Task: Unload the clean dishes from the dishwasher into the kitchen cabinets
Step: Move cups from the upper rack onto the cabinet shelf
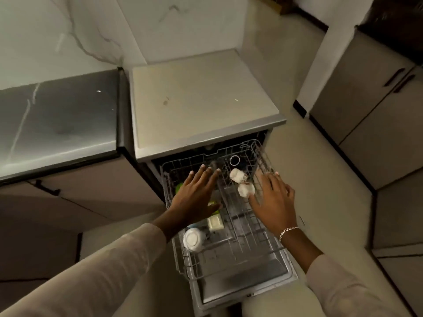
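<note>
The dishwasher (206,106) stands open with its wire rack (240,239) pulled out over the lowered door. My left hand (196,193) hovers flat over the rack's left side, fingers spread, holding nothing. My right hand (274,200) reaches over the rack's right side, open, its fingertips close to two white cups (242,183) lying in the rack. A white bowl (193,239) rests at the rack's near left. A cream rectangular dish (215,221) sits beside it. Something green (179,187) shows partly under my left hand.
A dark stone counter (57,124) with cabinets below lies to the left. Grey cabinet doors with dark handles (370,106) stand at the right. Pale floor (320,170) runs between the dishwasher and those cabinets. A marble wall (68,30) rises behind.
</note>
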